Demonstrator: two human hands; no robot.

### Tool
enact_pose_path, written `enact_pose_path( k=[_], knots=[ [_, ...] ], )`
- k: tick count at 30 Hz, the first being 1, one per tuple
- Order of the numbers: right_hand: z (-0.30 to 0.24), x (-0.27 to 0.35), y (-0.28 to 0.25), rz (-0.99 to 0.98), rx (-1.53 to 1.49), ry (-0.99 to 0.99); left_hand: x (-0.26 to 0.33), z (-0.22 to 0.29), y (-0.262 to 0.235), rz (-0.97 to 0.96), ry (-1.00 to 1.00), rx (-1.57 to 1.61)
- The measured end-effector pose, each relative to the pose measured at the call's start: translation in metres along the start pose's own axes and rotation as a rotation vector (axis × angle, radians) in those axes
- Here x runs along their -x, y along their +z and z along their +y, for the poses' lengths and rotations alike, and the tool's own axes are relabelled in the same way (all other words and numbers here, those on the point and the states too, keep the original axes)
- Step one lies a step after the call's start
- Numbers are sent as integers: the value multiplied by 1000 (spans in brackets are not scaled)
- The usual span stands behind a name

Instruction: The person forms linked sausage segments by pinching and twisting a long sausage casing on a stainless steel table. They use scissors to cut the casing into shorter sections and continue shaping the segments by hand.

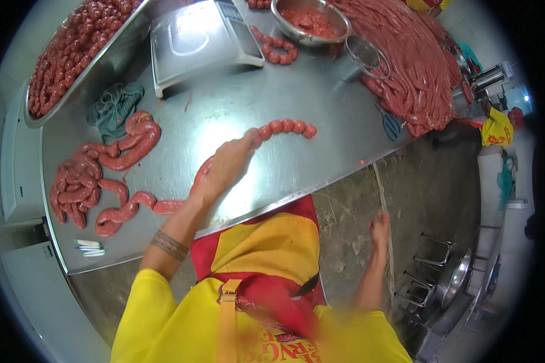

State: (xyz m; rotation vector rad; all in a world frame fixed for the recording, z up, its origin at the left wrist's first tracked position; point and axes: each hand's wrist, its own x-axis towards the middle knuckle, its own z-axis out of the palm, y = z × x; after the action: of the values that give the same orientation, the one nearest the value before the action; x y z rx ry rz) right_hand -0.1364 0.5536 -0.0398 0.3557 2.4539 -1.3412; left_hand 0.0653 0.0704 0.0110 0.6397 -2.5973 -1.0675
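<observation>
Sausage strand [287,126] laid mid-desk [339,142], running toward left edge; beaded end pinched by left grip [231,158]. Right grip [379,230] held beyond front edge; closure cannot be told. Likely soft, slippery, easily burst; best held lightly at twists.

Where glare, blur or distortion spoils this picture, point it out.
Head view: white glare washes over the metal table around the left hand; head view: a blurry smear softens the yellow shirt; head view: fisheye distortion bends edges near the black rim.
</observation>
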Motion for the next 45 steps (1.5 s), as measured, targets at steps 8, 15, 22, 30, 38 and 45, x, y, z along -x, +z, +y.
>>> enact_pose_path(
  k=[8,15,22,30,38,45],
  knots=[
    [-235,29,269,-234,760,-861,-23,-7,50,374,-169,-507],
    [-107,64,150,-671,-9,-672,-62,-18,32,60,-266,-139],
    [143,71,-125,-986,-948,189,-38,-5,0,-153,-229,-133],
    [-161,-138,67,-420,-613,-39,6,-6,20,-6,-23,-152],
    [-266,99,306,-661,1254,-1260,5,-9,37,179,32,-91],
    [-164,140,55,-884,363,-584,2,9,20,-152,-181,91]
  ],
)
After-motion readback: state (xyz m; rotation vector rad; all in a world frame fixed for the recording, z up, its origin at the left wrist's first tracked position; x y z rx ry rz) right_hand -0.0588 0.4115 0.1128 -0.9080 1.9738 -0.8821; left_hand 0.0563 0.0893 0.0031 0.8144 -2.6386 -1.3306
